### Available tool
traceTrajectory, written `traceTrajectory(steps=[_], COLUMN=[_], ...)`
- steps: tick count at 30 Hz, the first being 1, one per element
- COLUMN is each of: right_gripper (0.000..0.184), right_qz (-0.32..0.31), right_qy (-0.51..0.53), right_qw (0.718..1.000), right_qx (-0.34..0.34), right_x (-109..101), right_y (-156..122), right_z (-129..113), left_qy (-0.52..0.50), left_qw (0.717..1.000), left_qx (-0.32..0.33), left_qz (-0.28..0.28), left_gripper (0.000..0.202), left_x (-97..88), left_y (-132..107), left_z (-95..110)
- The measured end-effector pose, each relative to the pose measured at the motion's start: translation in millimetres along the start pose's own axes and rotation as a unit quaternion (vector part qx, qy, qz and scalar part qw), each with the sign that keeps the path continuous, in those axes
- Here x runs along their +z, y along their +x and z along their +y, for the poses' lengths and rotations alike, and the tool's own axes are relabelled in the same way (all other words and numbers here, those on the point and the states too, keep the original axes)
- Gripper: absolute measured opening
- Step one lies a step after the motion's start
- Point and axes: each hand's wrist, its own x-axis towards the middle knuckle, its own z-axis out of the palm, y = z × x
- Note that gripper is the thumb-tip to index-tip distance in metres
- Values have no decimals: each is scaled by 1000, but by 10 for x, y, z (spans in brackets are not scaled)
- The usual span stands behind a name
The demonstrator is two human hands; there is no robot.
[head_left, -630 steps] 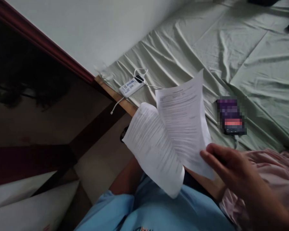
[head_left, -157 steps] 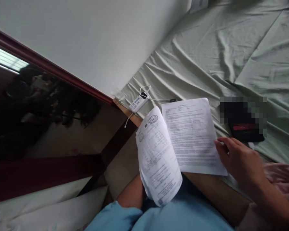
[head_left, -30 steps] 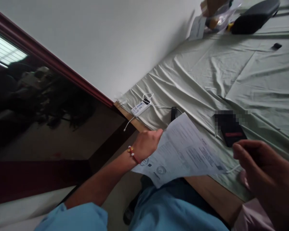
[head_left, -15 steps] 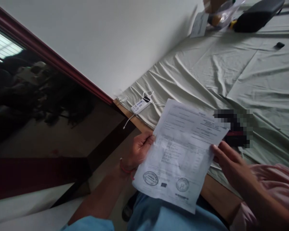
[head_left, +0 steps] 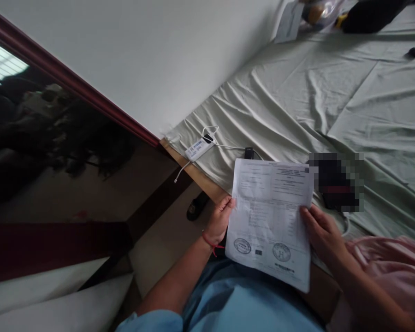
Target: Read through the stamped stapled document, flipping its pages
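Note:
A printed paper sheet (head_left: 269, 221) with two round stamps and a small barcode faces me, held up between both hands above my lap. My left hand (head_left: 221, 219), with a red string at the wrist, pinches the sheet's left edge. On the opposite edge, my right hand (head_left: 321, 226) grips the paper with the thumb in front and the fingers behind. Just beyond the sheet's top lies a small black plug-like item (head_left: 249, 153) with a cable. To the right of the paper is a dark object (head_left: 337, 184), blurred out by pixel blocks.
A white power strip (head_left: 199, 148) with a white cable lies at the corner of the sheet-covered bed (head_left: 283, 106). Pink cloth (head_left: 390, 263) is by my right forearm. A dark shoe (head_left: 196, 206) stands on the floor. A glossy dark panel (head_left: 72, 152) is at left.
The paper has turned more upright and shifted a little right, with my left hand moving right and up slightly. The black plug-like item beyond its top edge has come into view.

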Motion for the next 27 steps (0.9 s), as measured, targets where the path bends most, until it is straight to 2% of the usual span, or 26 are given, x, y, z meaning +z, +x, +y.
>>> traceTrajectory(steps=[5, 9, 11, 14, 16, 22, 27], right_gripper=[52, 53, 53, 48, 46, 50, 52], right_qz=[-16, -46, -38, 28, 58, 27, 17], right_qy=[29, 14, -15, -77, -91, -45, -105], right_qw=[999, 999, 999, 995, 992, 998, 994], right_qx=[13, 16, -4, -56, -72, -36, -30], right_x=[-23, -20, -35, -76, -98, -109, -135], right_y=[7, -11, -23, -34, -33, -3, 15], right_z=[42, 50, 43, 9, -22, -11, 52], left_qy=[-38, -8, 20, 61, 84, 102, 43], left_qw=[996, 995, 996, 995, 993, 992, 995], left_qx=[-42, -66, -42, 2, 6, -9, 42], left_qz=[-76, -74, -73, -77, -79, -76, -77], left_gripper=[50, 56, 59, 61, 62, 64, 51], left_x=[-4, 58, 100, 142, 146, 131, 175], left_y=[66, 141, 143, 100, 65, 50, 181], left_z=[167, 191, 182, 150, 107, -42, 69])
